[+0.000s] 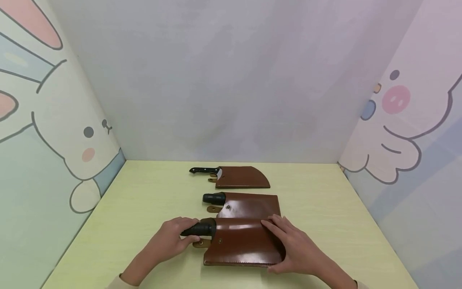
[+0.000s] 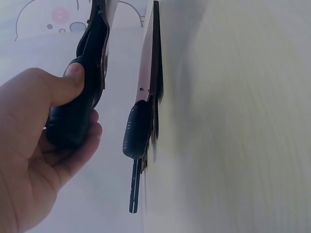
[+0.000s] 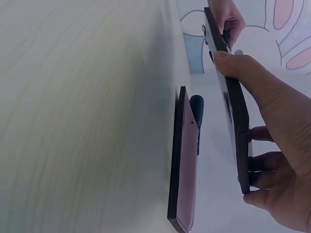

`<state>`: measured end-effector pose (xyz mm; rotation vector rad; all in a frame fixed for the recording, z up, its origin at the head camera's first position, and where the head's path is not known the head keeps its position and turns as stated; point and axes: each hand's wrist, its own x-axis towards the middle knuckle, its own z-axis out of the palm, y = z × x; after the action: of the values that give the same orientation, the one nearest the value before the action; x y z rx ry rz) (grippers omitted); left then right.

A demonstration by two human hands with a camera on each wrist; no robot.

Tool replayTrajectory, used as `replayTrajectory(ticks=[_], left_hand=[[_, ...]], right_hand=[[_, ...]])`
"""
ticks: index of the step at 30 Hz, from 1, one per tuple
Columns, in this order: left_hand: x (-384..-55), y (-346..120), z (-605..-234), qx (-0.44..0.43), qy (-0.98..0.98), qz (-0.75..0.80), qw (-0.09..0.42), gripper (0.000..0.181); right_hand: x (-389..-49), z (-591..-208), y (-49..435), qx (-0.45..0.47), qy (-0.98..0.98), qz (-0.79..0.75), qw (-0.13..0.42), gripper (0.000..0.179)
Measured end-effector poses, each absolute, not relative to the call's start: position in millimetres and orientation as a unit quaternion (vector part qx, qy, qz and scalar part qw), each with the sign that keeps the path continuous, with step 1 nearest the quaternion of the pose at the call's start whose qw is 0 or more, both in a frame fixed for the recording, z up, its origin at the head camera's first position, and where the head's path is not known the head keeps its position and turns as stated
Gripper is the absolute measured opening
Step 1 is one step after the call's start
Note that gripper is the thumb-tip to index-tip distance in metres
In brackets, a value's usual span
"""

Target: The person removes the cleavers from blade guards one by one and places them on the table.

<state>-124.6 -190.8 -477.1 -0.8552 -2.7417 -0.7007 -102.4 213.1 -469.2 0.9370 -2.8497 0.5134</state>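
My left hand [image 1: 173,237] grips the black handle [image 1: 197,229] of the nearest cleaver, thumb on one side and fingers curled round the other. The cleaver's blade is hidden in a glossy brown leather sheath [image 1: 247,241]. At the sheath's right end, my right hand [image 1: 297,251] holds it between the thumb at the lower edge and the fingers at the upper edge. Both wrist views show this sheathed cleaver raised off the tabletop. A small strap [image 1: 202,243] with a snap sticks out unfastened below the handle.
Just behind lies a second cleaver in a brown sheath [image 1: 254,204], partly covered by the held one. Farther back, a knife with a riveted black handle lies in a curved brown sheath [image 1: 245,177]. Cartoon-printed walls flank the pale table [image 1: 317,200].
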Motion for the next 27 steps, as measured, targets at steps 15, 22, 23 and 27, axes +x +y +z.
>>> replayTrajectory(ticks=[15, 22, 23, 27], left_hand=[[-126.5, -193.9, -474.9, -0.294, -0.916, -0.261, 0.083, 0.033], [-126.4, -194.4, -473.0, -0.296, -0.915, -0.261, 0.079, 0.033], [-126.2, -194.5, -472.8, -0.296, -0.915, -0.262, 0.078, 0.033], [-125.6, -195.3, -472.3, -0.295, -0.915, -0.264, 0.077, 0.033]], right_hand=[[-102.5, -468.6, 212.0, 0.311, -0.933, 0.171, 0.061, 0.112], [-101.8, -468.0, 211.3, 0.316, -0.932, 0.164, 0.073, 0.113], [-101.8, -467.9, 211.2, 0.317, -0.932, 0.163, 0.074, 0.113], [-102.6, -468.2, 211.4, 0.317, -0.931, 0.163, 0.074, 0.113]])
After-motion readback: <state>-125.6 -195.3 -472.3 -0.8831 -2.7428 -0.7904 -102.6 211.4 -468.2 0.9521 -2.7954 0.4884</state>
